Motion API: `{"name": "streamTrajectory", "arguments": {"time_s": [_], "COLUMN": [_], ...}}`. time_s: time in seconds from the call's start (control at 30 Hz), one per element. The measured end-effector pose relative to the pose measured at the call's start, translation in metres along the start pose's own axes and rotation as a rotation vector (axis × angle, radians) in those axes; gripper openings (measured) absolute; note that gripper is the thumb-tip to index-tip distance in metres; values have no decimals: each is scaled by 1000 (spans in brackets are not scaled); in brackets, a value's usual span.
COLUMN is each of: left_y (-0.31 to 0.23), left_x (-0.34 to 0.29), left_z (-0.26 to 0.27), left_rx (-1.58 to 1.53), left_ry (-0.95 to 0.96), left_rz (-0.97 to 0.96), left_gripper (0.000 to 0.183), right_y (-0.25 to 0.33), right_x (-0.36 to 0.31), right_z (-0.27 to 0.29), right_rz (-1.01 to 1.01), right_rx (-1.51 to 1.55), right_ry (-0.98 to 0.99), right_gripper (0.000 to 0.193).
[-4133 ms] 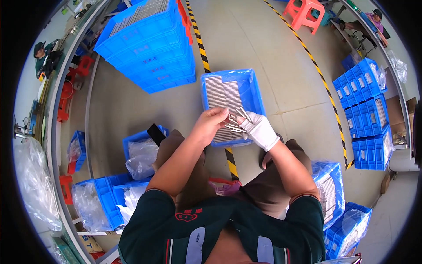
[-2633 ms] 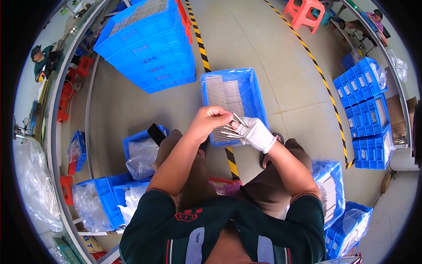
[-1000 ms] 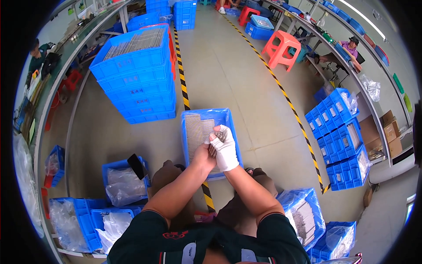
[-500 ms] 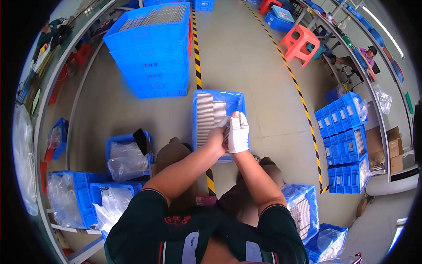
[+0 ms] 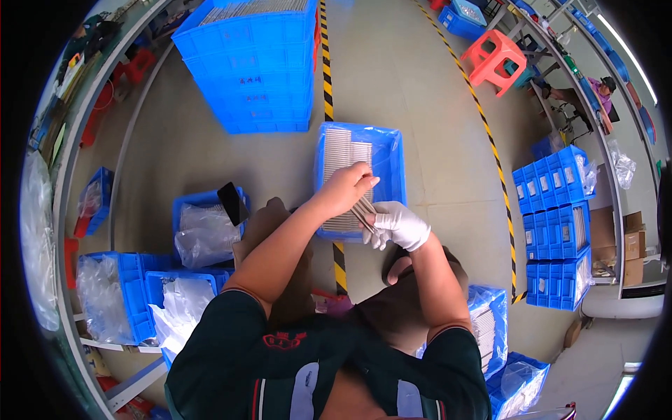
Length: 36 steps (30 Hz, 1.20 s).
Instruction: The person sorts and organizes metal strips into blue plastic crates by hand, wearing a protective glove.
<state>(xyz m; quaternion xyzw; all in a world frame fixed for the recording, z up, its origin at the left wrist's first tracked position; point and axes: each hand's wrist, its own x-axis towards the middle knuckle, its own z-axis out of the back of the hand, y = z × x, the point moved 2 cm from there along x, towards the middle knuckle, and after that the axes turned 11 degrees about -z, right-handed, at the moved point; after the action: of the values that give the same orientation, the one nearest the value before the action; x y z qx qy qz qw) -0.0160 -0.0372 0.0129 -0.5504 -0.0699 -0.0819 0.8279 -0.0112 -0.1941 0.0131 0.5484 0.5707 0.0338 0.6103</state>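
My left hand (image 5: 346, 189) is bare and curled over the upper end of a few thin metal rods (image 5: 363, 211). In a white glove, my right hand (image 5: 402, 225) closes its fingers round the lower end of the same rods, which slant between the two hands. Just beneath them on the floor stands a blue crate (image 5: 400, 164) lined with clear plastic. Two columns of stacked silvery rods (image 5: 337, 150) fill its left and middle part, one reaching farther than the other. My fingers hide part of the rods.
A tall stack of blue crates (image 5: 269, 91) stands far left. Bag-filled crates (image 5: 119, 294) and a dark phone (image 5: 232, 204) are at my left. More crates (image 5: 556, 227) stack up at the right, beyond striped floor tape (image 5: 492, 150). A red stool (image 5: 495, 59) is farther off.
My hands have come apart from a close clasp. The right has turned and moved lower right, and the rods now show between them. The whole view has shifted slightly.
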Motion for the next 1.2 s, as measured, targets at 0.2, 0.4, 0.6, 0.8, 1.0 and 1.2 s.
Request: {"name": "streamTrajectory", "arguments": {"time_s": [0.2,0.4,0.6,0.8,1.0,1.2], "left_y": [-12,-1,3,4,8,6], "left_x": [4,6,-5,-9,-10,-12], "left_z": [-6,1,-3,-8,-7,-7], "left_rx": [73,95,-709,-888,-1087,-1064], "left_ry": [217,-114,-69,-19,5,12], "left_rz": [-163,-236,249,316,314,333], "left_gripper": [17,20,22,23,17,14], "right_y": [-13,-19,-15,-11,-4,-5], "right_x": [13,13,-1,-5,-9,-7], "right_z": [-25,-15,-6,4,3,5], "right_rz": [-13,47,141,267,319,406], "right_rx": [452,390,386,367,206,-98], "right_ry": [197,45,-113,-308,-527,-705], "right_gripper": [22,20,23,18,10,12]}}
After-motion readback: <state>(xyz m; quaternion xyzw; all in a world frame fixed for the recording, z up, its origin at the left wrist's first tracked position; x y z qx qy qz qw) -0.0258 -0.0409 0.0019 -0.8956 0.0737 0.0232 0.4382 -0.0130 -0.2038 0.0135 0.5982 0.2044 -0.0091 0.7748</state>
